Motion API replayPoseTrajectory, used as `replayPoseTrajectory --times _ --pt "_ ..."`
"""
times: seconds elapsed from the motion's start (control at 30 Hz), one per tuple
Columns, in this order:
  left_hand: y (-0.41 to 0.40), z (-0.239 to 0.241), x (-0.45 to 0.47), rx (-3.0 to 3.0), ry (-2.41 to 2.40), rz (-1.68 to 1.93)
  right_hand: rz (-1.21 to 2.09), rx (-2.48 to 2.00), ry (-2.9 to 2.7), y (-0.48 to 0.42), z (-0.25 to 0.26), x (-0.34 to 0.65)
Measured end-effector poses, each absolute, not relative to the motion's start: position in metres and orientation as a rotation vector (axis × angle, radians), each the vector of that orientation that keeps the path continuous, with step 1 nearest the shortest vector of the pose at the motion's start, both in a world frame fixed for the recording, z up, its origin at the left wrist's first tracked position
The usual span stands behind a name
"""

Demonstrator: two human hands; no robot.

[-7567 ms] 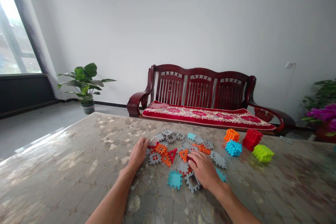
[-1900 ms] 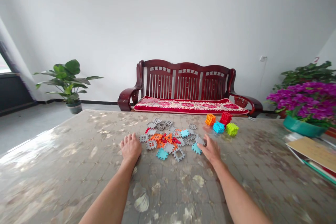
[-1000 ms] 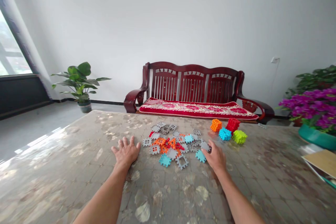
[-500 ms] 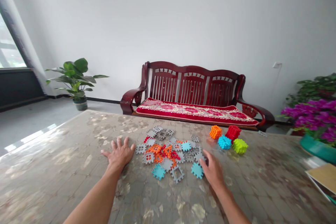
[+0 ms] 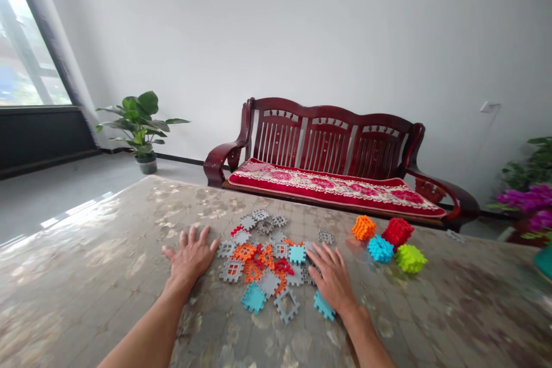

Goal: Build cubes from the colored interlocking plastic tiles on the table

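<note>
My left hand (image 5: 192,256) lies with spread fingers on the table, just left of a pile of flat toothed plastic building tiles. My right hand (image 5: 331,277) rests over the pile's right side, fingers stretched out, covering some grey tiles. Its fingertips are beside a light blue tile (image 5: 297,253); another blue tile (image 5: 323,305) is partly under its wrist side. Nearer to me lie a blue tile (image 5: 254,298) and a grey frame tile (image 5: 287,306). Orange tiles (image 5: 245,251), red pieces (image 5: 283,266) and grey window tiles (image 5: 232,270) make up the middle.
Right of the pile stand toothed cubes: orange (image 5: 363,227), red (image 5: 397,232), blue (image 5: 380,248) and lime green (image 5: 411,258). A patterned cover lies on the table (image 5: 107,276). Behind it is a wooden bench (image 5: 328,138); a potted plant (image 5: 146,126) stands left, purple flowers (image 5: 528,200) right.
My right hand has moved left and flattened out over the grey tiles at the pile's right. My left hand stays spread on the table. The view has shifted slightly left.
</note>
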State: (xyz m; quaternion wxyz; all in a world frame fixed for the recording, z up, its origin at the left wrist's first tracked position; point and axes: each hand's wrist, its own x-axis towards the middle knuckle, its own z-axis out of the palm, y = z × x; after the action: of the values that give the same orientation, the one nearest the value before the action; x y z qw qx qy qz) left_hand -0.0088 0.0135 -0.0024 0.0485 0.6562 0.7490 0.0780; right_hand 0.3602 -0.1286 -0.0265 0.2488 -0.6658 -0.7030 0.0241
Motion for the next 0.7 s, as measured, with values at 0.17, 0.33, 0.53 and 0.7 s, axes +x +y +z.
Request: replayPoseTrajectory --times 0.17,0.33,0.53,0.7 --pt "0.015 -0.006 -0.009 2.008 2.298 0.212 0.164 -1.662 -1.665 -0.13 -0.029 0.373" --pt "0.016 -0.007 -0.01 2.003 2.309 0.189 0.261 -1.65 -1.097 -0.125 -0.042 0.396" --pt "0.017 -0.004 -0.01 1.984 2.288 0.2 0.371 -1.557 -0.807 -0.123 -0.042 0.402" --pt "0.022 -0.001 -0.003 1.937 2.296 0.257 0.376 -1.561 -0.849 -0.122 -0.039 0.399"
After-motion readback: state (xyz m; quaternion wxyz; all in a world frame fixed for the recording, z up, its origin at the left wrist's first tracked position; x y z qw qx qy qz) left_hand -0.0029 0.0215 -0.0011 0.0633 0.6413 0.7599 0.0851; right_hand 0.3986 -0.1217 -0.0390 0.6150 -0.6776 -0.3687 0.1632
